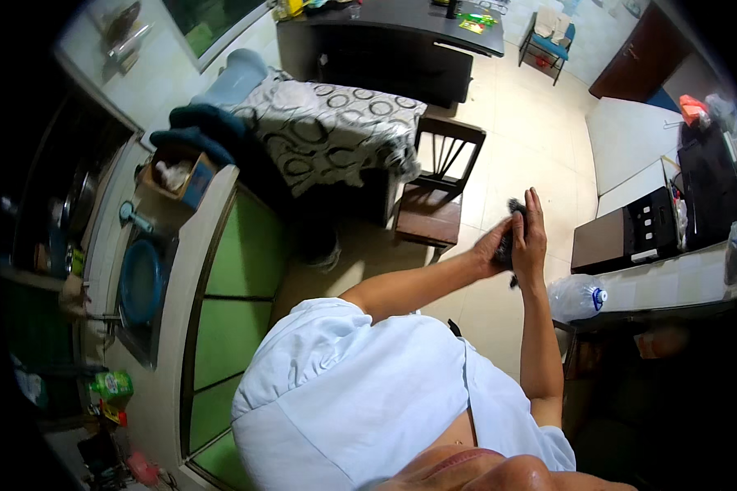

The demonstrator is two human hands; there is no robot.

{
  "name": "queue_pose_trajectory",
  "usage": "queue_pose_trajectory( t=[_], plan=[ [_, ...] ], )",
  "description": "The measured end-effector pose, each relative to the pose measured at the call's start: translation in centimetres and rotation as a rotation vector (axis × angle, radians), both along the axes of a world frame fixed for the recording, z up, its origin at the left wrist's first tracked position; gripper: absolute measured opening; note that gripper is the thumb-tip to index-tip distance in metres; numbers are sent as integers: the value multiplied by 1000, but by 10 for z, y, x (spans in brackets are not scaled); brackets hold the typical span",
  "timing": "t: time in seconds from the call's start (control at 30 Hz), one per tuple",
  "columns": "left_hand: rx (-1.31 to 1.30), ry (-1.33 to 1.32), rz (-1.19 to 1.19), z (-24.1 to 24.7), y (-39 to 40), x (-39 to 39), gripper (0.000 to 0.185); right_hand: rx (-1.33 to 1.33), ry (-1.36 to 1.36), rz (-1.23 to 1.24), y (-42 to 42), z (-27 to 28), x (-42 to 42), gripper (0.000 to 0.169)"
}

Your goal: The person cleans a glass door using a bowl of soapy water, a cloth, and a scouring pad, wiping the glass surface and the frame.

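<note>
Both hands are raised over the floor, palms facing, with a dark, fuzzy bundle [504,250] pressed between them. My left hand [493,250] lies against the bundle's left side. My right hand [530,236] is on the other side, fingers extended and close together. Some of the bundle sticks out past the fingers at the top, and a small dark tuft [514,282] shows below the hands. The palms hide most of it, so its material cannot be told. A wooden chair [431,212] stands left of the hands.
A table with a circle-patterned cloth [344,107] stands behind the chair. A counter with green doors [236,245] and a blue basin [141,281] run along the left. At right are a large clear plastic bottle [574,297] and a black appliance [651,224]. A folding chair [548,44] stands farther off.
</note>
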State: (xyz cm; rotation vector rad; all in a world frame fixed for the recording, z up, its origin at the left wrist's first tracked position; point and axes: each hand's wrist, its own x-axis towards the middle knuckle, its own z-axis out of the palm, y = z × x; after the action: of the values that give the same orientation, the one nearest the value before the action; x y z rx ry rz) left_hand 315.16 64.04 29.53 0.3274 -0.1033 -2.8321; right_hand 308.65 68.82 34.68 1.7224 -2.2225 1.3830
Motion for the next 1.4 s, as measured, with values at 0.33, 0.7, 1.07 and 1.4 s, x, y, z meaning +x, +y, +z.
queue_pose_trajectory(
  t=[0.33, 0.7, 1.07, 1.4],
  plan=[
    [92, 68, -51, -13, -83, -216, 27, 98, 65, 21, -29, -13, -199, 46],
    [17, 147, 174, -1, -168, -473, 30, 90, 260, 148, -126, -6, -468, 49],
    [-106, -37, 242, 22, -302, -679, 33, -63, 157, 125, -307, -5, -683, 41],
    [-234, 72, 230, 26, -539, -885, 41, -84, -224, 204, -469, 7, -907, 45]
  ],
)
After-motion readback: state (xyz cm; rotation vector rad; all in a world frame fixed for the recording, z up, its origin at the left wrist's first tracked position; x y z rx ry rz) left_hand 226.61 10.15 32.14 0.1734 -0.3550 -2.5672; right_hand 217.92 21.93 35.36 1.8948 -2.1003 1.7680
